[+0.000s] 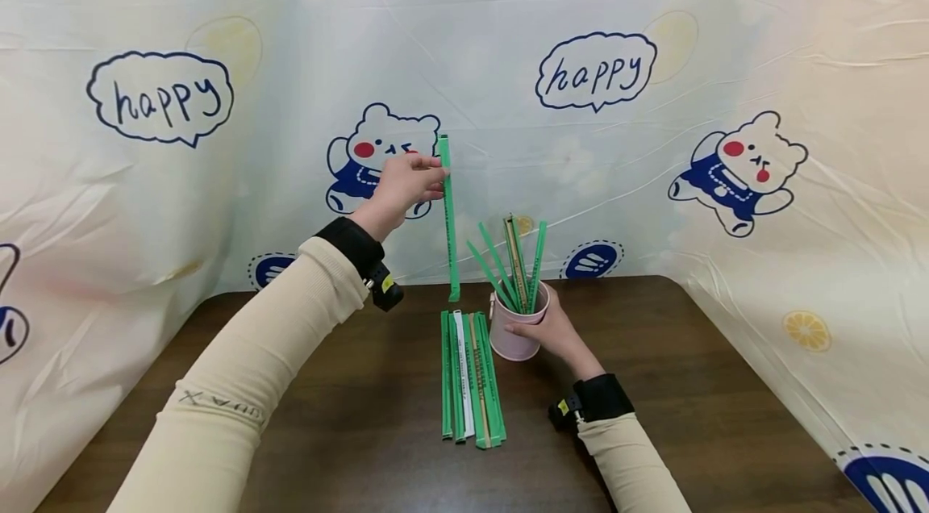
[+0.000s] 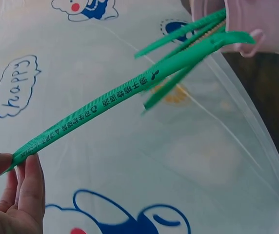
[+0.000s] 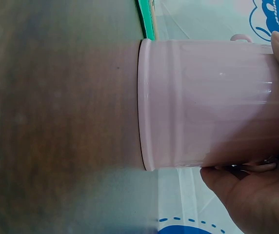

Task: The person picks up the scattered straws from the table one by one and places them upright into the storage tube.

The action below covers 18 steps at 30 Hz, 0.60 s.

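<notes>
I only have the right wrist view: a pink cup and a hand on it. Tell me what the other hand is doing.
Observer: The left hand pinches a long green wrapped chopstick packet near its top, held upright above the table.
Operator: Report what's in the cup.
Observer: The pink cup, gripped by the right hand, holds several more green packets sticking out.
Operator: Say what lies beside it.
Observer: A row of packets lies flat, left of the cup.

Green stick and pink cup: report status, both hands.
Left hand pinches green stick near its top, upright, clear of table. Right hand holds pink cup. Row of sticks lies beside cup.
</notes>
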Available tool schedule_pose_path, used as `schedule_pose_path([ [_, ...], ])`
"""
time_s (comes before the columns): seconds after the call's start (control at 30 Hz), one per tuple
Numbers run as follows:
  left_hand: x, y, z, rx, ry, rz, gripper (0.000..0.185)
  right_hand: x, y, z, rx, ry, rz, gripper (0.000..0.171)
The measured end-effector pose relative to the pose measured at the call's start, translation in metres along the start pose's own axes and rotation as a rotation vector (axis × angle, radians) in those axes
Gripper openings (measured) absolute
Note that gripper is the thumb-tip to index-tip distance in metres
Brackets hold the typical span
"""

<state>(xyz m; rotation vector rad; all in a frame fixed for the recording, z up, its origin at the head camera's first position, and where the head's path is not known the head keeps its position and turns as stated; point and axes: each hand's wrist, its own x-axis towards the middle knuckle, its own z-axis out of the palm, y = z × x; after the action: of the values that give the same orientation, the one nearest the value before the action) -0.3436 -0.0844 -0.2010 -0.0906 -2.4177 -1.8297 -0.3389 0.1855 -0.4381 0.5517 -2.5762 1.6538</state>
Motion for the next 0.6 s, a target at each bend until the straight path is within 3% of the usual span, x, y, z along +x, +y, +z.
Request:
schedule_pose_path([
  [0.27, 0.0, 0.009, 0.028, -0.067, -0.043, 0.046, 0.037, 0.002, 0.001, 0.0, 0.021, -0.01, -0.025, 0.098],
  [0.6, 0.002, -0.002, 0.068, -0.037, -0.127, 0.101, 0.032, 0.001, 0.0, -0.002, 0.014, -0.01, 0.011, 0.102],
])
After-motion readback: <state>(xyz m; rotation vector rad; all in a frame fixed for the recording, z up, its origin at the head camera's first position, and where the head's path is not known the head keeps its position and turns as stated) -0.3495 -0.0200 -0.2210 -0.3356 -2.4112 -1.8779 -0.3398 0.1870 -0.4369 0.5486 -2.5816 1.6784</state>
